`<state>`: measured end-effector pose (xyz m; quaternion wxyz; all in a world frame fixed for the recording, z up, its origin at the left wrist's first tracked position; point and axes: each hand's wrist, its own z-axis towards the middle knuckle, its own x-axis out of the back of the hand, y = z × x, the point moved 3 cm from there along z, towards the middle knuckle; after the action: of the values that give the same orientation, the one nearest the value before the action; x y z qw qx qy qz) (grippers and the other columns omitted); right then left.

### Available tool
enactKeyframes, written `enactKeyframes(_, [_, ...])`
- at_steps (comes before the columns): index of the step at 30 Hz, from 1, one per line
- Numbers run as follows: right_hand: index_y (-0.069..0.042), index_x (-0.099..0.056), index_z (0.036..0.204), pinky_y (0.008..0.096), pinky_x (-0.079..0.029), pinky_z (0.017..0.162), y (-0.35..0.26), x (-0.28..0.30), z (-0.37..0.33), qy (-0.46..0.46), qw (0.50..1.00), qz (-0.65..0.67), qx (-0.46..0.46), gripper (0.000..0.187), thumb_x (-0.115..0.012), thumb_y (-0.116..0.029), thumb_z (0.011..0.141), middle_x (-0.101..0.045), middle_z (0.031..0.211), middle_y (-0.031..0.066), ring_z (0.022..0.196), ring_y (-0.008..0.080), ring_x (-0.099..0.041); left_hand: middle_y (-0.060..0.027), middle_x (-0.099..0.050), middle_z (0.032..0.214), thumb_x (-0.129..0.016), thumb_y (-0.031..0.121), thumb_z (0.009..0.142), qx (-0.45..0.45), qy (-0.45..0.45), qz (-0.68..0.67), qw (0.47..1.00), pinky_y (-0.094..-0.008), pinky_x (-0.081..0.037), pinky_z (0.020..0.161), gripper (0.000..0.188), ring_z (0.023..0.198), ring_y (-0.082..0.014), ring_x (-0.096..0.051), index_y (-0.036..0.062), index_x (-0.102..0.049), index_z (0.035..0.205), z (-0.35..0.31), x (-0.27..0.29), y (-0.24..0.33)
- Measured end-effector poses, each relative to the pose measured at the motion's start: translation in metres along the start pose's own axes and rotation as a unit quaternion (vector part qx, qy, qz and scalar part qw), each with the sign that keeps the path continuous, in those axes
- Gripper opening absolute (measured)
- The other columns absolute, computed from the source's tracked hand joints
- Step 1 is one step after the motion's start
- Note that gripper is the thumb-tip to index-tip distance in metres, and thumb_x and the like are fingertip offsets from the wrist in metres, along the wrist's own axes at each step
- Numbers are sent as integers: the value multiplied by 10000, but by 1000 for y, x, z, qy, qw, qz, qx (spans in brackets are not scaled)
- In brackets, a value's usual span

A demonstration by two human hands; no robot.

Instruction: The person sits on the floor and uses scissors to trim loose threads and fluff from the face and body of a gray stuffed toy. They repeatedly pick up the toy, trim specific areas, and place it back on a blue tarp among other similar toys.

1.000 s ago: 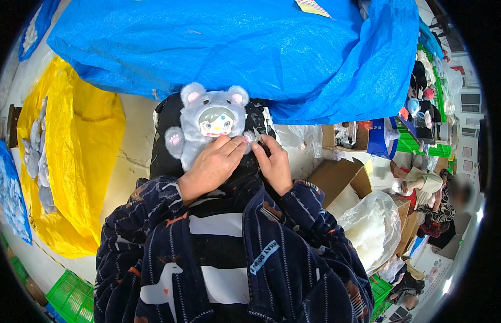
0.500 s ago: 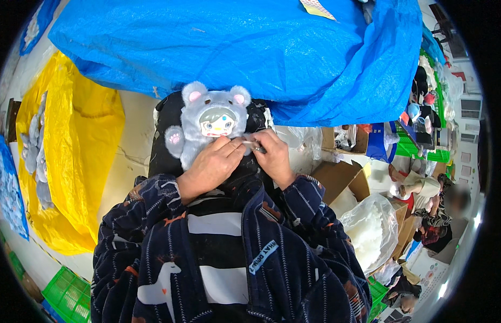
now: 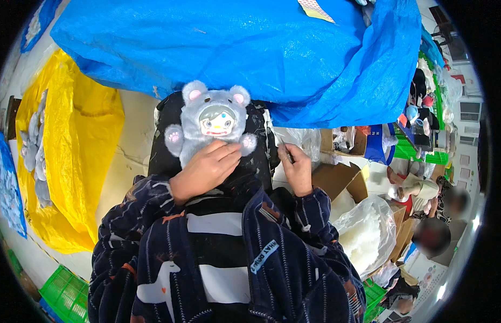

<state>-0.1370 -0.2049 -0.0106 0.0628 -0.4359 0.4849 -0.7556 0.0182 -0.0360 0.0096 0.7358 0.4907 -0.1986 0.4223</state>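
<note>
A grey plush toy (image 3: 213,110) lies face up on my black-covered lap. It has round pink-lined ears, a doll's face and pink paw pads. My left hand (image 3: 210,168) closes over its lower body, and the fingers cover the toy's belly. What the fingertips pinch there is hidden. Apart from the toy, at the right edge of my lap, my right hand (image 3: 297,169) is closed on a small dark metal tool (image 3: 289,156), mostly hidden in the fingers. The toy's right-side paw (image 3: 248,143) shows uncovered between the two hands.
A large blue sack (image 3: 234,54) spans the far side. At the left, a yellow sack (image 3: 72,161) holds several grey plush pieces (image 3: 37,145). Cardboard boxes (image 3: 342,177) and a clear bag of white stuffing (image 3: 366,231) stand at the right. Other people sit farther right.
My right hand has moved right, away from the toy, with the metal tool in it. The toy's right-side paw is now uncovered. My left hand stays on the toy.
</note>
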Motion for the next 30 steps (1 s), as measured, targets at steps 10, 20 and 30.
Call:
enactKeyframes(10, [-23,-611,1041,306,-490,689,-37,-39,23,-89,993,82,0,282,-694,-164,812,-652,874,158,772,206,-636,-133,-584,1016,-724,124,729,192,62,76,976,-367,-475,731,329,850,-294,-568,28,-588,1014,-44,54,-3])
enactKeyframes(20, [-93,-560,752,214,-219,380,20,-16,17,45,884,371,-281,253,-589,-288,911,-406,557,-79,406,24,-302,-180,-597,954,-736,259,747,329,41,88,939,-413,-496,677,538,809,-367,-612,38,-480,1165,-54,39,-9])
enactKeyframes(30, [35,-617,954,318,-479,578,-38,-63,9,-103,991,77,-28,222,-621,-153,836,-620,697,161,601,187,-608,-88,-591,1077,-599,180,907,458,20,-512,726,-265,-529,703,412,889,-142,-604,1,-420,1232,-78,24,-6])
